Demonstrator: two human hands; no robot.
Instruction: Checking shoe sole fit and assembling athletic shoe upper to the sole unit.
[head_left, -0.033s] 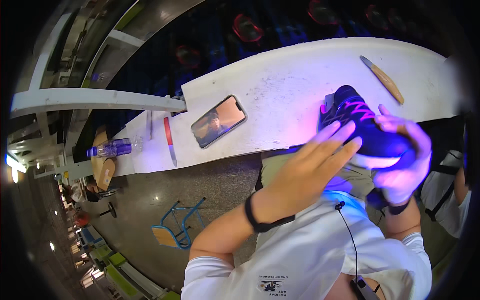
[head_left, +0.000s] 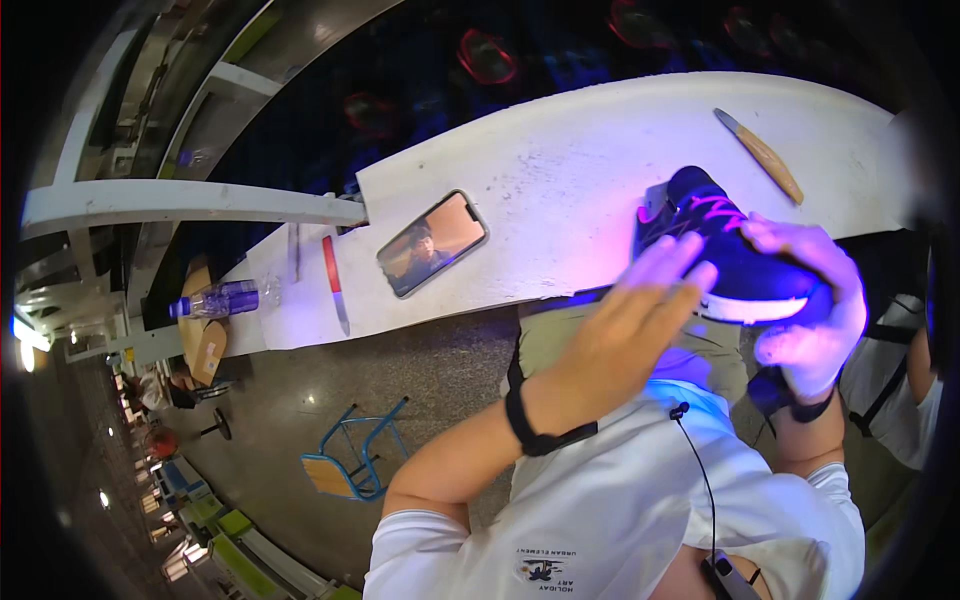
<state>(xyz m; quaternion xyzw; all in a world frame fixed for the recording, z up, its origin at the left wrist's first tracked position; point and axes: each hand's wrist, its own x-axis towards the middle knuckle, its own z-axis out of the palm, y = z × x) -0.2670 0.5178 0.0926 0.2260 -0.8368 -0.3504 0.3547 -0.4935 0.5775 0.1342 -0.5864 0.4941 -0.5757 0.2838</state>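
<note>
Hands point(head_left: 628, 335) partly hide the dark shoe point(head_left: 740, 262).

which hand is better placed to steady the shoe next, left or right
Probably the right hand. It curls around the toe end of the dark shoe, with fingers over the top. The left hand is flatter, fingers nearly straight at the shoe's left side; whether they press is unclear.

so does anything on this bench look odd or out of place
No spill or breakage shows. The smartphone stands out most: it lies askew with its screen lit, on the same white bench as the red-handled knife and dark sneaker. The bench surface is also marked with dark scuffs.
</note>
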